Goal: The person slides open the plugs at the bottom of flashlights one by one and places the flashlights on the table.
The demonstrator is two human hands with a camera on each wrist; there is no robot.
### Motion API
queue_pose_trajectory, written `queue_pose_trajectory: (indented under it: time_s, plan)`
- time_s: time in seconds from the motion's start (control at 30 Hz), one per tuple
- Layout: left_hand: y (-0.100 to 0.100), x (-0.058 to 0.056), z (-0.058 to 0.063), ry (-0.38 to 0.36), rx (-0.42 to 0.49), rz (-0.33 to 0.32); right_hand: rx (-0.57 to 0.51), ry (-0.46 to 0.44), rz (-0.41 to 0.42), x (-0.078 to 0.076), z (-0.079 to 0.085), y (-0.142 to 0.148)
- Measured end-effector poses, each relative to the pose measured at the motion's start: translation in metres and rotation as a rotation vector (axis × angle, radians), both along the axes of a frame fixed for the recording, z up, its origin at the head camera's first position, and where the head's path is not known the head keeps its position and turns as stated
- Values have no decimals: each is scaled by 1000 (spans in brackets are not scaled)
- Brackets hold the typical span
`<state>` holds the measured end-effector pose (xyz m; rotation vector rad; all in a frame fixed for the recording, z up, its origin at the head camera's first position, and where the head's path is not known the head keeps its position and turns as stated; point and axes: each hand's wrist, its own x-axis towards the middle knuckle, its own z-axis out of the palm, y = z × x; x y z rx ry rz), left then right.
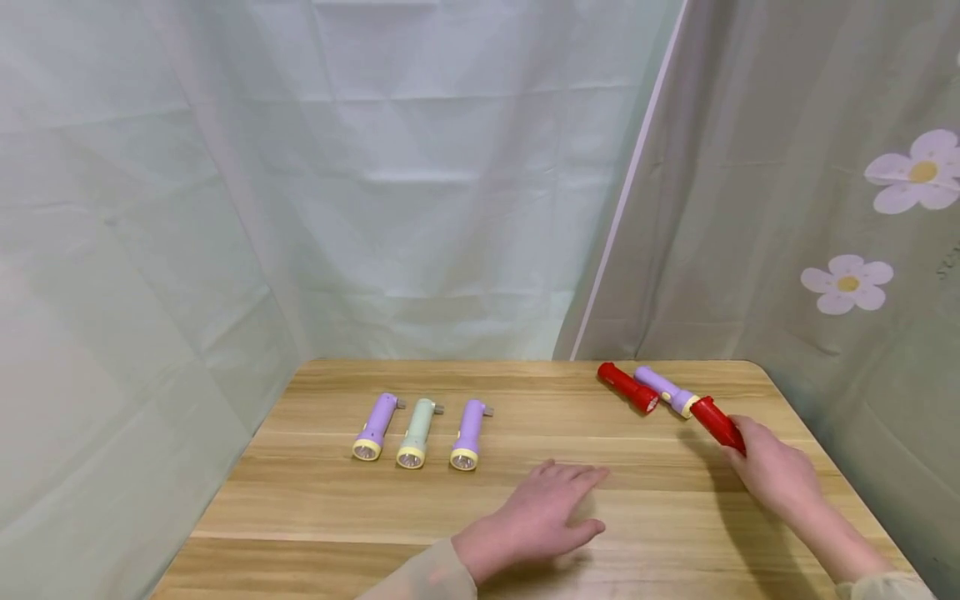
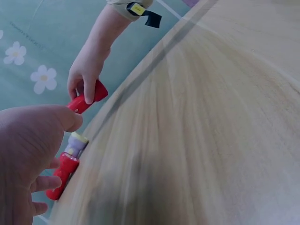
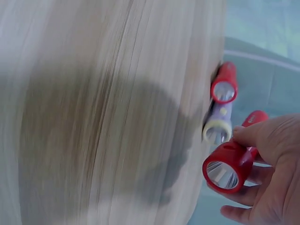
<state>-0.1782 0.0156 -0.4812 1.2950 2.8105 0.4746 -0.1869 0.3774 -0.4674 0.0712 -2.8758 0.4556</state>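
The scene is enclosed by pale, flower-printed fabric (image 1: 450, 167), hung behind and at both sides of a wood-grained table (image 1: 337, 517). Over the table's near middle, the left hand (image 1: 543, 512) is held with its fingers extended and spread, nothing being grasped. At the table's right side, a red flashlight (image 1: 717, 423) is gripped near its wide lens end by the right hand (image 1: 776, 468) and is held above the surface, its narrow end pointed toward the far edge. Just beyond it, by the far right corner, a purple flashlight (image 1: 666, 390) is laid beside a second red flashlight (image 1: 627, 387), both with their lenses turned toward the near right. Well apart, on the left half, a row is formed by a left purple flashlight (image 1: 377, 421), a green flashlight (image 1: 418, 429) and a third purple flashlight (image 1: 468, 429), their lenses directed nearward. By each narrow end a small grey tab (image 1: 439, 409) is seen.
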Motion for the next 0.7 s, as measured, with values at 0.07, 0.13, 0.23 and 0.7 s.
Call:
queue_pose_trajectory:
  time_s: [0.07,0.13,0.23,0.7]
  plan:
    - [-3,-1,3,6,16,6,-7,23,10,1,1,-7]
    - [-6,-1,5,6,28,14,-12,52,20,2,2,-15]
    - [-11,-3,8,2,48,29,-20,106,44,3,3,-27]
    - [-33,-11,19,-22,159,96,-126,153,124,4,8,-80]
